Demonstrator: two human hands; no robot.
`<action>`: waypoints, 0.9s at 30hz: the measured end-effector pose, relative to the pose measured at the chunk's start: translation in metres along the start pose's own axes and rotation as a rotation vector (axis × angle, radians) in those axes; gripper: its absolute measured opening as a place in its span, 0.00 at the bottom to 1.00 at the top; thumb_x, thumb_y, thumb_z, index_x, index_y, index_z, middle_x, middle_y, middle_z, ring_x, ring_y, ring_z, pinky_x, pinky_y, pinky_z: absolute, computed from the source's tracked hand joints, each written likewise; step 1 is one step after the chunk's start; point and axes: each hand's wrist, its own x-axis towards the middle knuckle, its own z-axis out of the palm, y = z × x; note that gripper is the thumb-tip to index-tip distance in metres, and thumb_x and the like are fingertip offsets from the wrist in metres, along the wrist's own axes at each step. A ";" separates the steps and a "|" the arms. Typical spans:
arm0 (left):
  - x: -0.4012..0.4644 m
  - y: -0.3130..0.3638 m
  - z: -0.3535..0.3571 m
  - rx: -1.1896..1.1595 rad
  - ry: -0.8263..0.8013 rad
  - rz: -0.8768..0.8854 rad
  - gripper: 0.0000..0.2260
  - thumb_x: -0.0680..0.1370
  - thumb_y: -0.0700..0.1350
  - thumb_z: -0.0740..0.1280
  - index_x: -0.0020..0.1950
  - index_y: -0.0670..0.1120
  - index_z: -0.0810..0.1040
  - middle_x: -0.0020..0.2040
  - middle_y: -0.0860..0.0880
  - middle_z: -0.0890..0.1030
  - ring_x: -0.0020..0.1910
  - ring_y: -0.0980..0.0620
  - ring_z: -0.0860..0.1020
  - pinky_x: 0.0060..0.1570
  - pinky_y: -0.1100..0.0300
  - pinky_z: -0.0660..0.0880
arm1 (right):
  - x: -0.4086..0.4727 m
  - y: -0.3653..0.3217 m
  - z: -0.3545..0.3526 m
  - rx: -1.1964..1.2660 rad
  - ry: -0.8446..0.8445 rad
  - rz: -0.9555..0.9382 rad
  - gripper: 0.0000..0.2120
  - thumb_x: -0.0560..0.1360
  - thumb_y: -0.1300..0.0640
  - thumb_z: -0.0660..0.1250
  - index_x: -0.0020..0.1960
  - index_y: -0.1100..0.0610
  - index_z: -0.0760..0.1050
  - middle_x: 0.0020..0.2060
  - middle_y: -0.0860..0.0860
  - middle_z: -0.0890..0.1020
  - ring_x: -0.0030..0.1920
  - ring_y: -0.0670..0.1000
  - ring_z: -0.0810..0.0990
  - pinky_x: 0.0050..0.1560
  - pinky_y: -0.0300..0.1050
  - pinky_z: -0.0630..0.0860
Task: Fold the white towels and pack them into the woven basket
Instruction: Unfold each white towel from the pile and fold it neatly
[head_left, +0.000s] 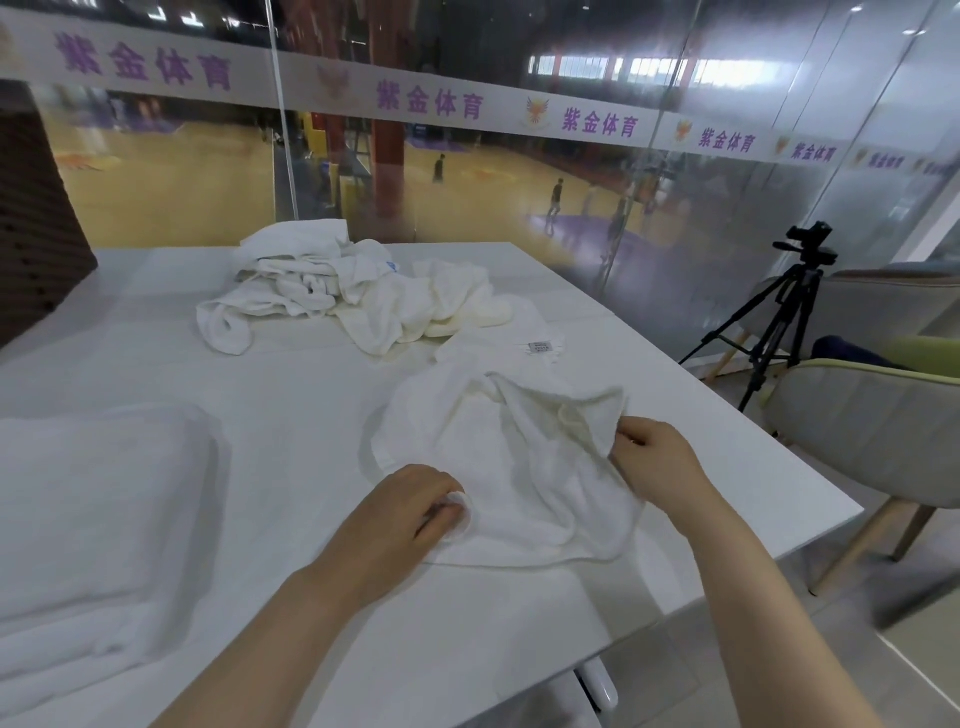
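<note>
A crumpled white towel (519, 467) lies on the white table (291, 384) in front of me. My left hand (410, 512) pinches its near left corner. My right hand (654, 462) grips its right edge, bunching the cloth. A heap of unfolded white towels (353, 291) sits at the far middle of the table. One more towel with a small label (519, 338) lies flat between the heap and the held towel. At the near left a folded white stack (93, 519) rests on the table. No woven basket is in view.
A dark woven panel (31, 218) stands at the far left edge. Right of the table are a grey and green chair (862, 431) and a camera on a black tripod (779, 317). A glass wall runs behind the table.
</note>
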 end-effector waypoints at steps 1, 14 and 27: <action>0.000 0.001 0.000 0.001 -0.001 -0.001 0.15 0.81 0.46 0.61 0.36 0.59 0.64 0.37 0.60 0.70 0.42 0.57 0.70 0.41 0.66 0.65 | 0.002 -0.003 -0.002 0.052 0.041 0.015 0.12 0.77 0.57 0.60 0.37 0.58 0.76 0.31 0.49 0.75 0.35 0.51 0.70 0.36 0.44 0.65; -0.002 0.015 -0.010 -0.215 0.189 -0.130 0.07 0.82 0.41 0.59 0.53 0.50 0.75 0.33 0.63 0.71 0.30 0.59 0.69 0.33 0.70 0.64 | 0.018 -0.051 0.001 0.172 0.072 -0.091 0.13 0.78 0.58 0.58 0.60 0.50 0.75 0.53 0.47 0.79 0.53 0.49 0.78 0.46 0.39 0.73; -0.003 0.005 -0.009 -0.231 0.101 -0.121 0.03 0.81 0.47 0.61 0.49 0.54 0.73 0.45 0.54 0.76 0.45 0.52 0.75 0.42 0.63 0.71 | 0.003 -0.028 0.043 -0.763 -0.156 -0.259 0.20 0.77 0.50 0.60 0.68 0.54 0.68 0.59 0.53 0.73 0.60 0.56 0.71 0.55 0.49 0.71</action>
